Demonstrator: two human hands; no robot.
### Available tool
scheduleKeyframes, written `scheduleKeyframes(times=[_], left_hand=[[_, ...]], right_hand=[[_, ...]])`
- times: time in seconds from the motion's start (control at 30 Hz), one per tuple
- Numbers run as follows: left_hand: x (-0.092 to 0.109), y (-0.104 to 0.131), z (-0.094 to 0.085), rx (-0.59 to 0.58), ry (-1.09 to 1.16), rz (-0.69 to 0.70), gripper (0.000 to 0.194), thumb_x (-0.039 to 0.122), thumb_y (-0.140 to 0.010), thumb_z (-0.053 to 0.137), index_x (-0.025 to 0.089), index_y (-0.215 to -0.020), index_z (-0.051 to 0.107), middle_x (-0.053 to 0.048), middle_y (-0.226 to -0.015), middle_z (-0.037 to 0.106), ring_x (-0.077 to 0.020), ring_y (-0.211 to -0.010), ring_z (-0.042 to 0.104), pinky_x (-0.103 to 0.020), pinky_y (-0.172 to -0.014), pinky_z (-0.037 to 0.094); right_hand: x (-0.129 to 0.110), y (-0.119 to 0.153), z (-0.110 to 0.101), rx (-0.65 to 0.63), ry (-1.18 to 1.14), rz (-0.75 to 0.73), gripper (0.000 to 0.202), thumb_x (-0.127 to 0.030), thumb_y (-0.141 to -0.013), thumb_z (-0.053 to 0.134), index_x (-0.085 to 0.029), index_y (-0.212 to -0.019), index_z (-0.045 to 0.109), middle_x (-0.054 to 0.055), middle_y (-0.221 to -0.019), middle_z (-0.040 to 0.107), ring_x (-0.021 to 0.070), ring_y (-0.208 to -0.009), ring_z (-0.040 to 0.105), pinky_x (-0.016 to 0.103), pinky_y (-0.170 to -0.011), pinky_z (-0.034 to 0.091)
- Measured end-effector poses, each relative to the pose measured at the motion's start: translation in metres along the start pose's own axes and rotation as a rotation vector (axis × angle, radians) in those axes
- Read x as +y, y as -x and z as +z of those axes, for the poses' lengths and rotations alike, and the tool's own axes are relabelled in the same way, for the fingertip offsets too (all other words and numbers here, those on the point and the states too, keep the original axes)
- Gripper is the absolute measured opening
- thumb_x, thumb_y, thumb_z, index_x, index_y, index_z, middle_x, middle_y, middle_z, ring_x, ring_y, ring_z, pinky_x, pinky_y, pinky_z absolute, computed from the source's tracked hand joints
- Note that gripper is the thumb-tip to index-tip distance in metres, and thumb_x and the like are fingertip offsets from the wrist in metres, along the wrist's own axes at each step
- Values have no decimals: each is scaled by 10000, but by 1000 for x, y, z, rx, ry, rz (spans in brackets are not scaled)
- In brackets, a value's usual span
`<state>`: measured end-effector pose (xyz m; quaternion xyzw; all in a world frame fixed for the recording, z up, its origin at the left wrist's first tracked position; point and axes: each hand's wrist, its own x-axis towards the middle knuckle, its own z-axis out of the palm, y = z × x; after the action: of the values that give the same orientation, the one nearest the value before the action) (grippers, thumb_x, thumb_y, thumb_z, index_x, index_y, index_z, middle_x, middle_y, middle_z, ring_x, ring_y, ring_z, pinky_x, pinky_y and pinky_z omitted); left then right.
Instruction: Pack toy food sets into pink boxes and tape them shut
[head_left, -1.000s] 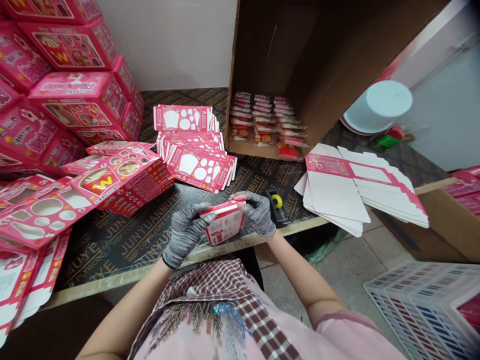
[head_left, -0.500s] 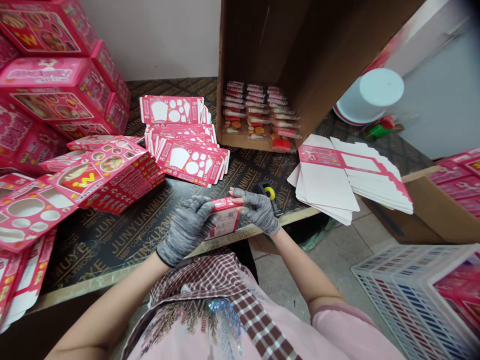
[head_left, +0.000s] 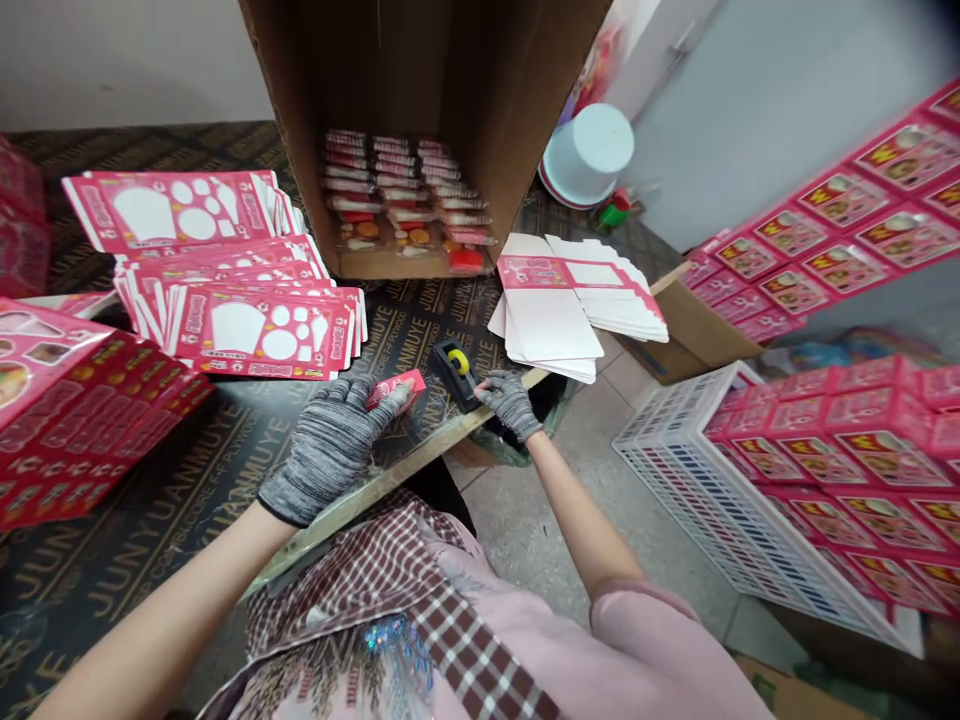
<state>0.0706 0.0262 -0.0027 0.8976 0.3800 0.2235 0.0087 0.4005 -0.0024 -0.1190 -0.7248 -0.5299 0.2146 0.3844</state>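
My left hand [head_left: 330, 440], in a grey fingerless glove, is closed around a small pink box [head_left: 405, 384] at the table's front edge. Most of the box is hidden behind the fingers. My right hand [head_left: 511, 402], gloved the same way, has its fingertips pinched together at the near end of a black tape dispenser [head_left: 454, 378]. A yellow-cored roll sits in the dispenser. Whatever lies between those fingertips is too small to make out.
Flat pink cards with cut-outs [head_left: 262, 335] lie behind my left hand, near stacked pink boxes [head_left: 90, 430]. An upright carton [head_left: 420, 265] holds rows of small packets. White-backed cartons [head_left: 555, 325] lie right. A white crate [head_left: 675, 440] with pink boxes stands on the floor.
My right hand has let go of the pink box and moved right to the tape dispenser. The left hand keeps the box. The view has turned to the right.
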Motion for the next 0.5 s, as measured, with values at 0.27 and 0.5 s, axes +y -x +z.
scheduleKeyframes(times=[0.27, 0.5], left_hand=[[-5, -7, 1, -74, -165, 11, 485, 104, -916, 476, 278, -1327, 665, -141, -1129, 714, -285, -939, 683, -389, -775, 521], [-8, -4, 1, 69, -228, 102, 505, 78, -943, 405, 143, -1416, 569, -174, -1122, 717, -286, -968, 689, -380, -804, 517]], right_hand=[[-7, 8, 15, 152, -215, 37, 99, -306, -712, 710, -216, -672, 698, 100, -1085, 718, 263, -1100, 635, 442, -1067, 449], [1, 43, 15, 168, -444, 216, 182, -392, -649, 690, -221, -711, 682, 50, -947, 741, 222, -905, 647, 422, -973, 495]])
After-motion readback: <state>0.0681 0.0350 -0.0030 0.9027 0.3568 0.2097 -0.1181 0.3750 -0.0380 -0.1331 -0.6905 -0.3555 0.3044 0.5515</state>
